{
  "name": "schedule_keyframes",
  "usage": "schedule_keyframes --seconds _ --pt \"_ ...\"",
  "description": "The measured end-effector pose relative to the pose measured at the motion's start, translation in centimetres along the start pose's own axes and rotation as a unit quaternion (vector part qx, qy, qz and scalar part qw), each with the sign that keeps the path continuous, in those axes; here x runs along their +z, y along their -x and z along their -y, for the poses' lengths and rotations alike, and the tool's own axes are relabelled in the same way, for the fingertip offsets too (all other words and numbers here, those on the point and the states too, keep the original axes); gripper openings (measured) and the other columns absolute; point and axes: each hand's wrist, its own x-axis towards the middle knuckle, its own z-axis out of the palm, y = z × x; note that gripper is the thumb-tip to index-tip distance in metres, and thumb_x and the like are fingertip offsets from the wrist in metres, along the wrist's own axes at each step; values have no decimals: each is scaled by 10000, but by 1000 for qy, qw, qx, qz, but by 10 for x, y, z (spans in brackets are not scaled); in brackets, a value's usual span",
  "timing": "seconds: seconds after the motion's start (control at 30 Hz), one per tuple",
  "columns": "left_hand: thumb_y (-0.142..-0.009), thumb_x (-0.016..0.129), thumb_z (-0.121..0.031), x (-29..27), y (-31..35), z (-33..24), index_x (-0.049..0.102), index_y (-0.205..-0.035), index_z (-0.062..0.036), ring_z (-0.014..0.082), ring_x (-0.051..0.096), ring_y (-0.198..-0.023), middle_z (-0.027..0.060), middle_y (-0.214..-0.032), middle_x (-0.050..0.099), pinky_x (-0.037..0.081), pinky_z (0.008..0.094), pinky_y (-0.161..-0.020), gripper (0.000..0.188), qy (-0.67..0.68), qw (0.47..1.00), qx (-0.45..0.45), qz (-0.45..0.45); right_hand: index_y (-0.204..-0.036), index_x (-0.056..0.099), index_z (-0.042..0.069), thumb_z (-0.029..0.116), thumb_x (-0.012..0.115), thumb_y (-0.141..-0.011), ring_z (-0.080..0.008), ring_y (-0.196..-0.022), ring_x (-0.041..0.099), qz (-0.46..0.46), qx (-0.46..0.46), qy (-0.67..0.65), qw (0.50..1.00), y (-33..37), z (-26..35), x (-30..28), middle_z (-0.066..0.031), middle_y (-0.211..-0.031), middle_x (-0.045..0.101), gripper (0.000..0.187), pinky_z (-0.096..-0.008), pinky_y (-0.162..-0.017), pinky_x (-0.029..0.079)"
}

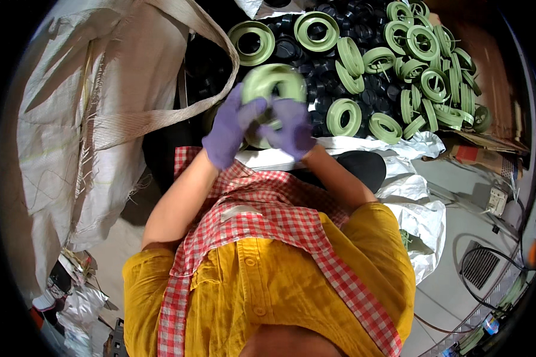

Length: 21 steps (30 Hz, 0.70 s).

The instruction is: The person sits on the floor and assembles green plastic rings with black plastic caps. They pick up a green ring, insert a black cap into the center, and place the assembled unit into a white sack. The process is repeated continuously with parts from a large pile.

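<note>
A light green plastic ring (259, 81), blurred by motion, is held up in front of me. My left hand (227, 132), in a purple glove, is closed on the ring's lower left side. In a matching glove, my right hand (292, 130) has its fingers closed at the lower right side, close to the left fingertips. The fingers partly cover the ring's centre and lower edge. Behind the hands lies a pile of black round plastic parts (323, 86). More green rings rest on it, among them one ring (253, 27) at the far left and another (352, 122) to the right.
A large white woven sack (119, 65) with a looped strap (143, 122) stands at the left. Many green rings heap up at the right beside brown cardboard (488, 59). Crumpled white plastic (420, 223), a black cable (467, 279) and a floor grate (479, 266) lie lower right.
</note>
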Motion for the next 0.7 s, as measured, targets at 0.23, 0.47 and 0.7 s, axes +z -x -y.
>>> schedule_keyframes --seconds 0.23,0.47,0.7 --pt "-893 521 -216 -40 24 -26 589 -1044 6 160 595 -899 78 -952 621 468 296 -824 277 38 990 -6 -136 -1182 536 3 368 736 -703 -329 -1043 584 -17 501 -66 863 -7 -120 49 -189 -1116 609 635 -374 -930 440" --pt "-834 598 -117 -34 54 -28 567 -1126 -17 114 581 -875 53 -977 610 470 268 -807 310 -2 983 5 -182 -1206 574 128 409 699 -690 -309 -1185 505 435 537 65 720 -44 -139 71 -99 -1259 558 600 -378 -980 390" --pt "-832 611 -127 -28 54 -22 512 -1189 -23 124 572 -903 57 -1051 592 459 267 -825 385 1 986 43 -163 -996 643 149 326 693 -706 -303 -933 616 212 479 57 850 -26 -120 53 -94 -961 662 344 -337 -819 478"
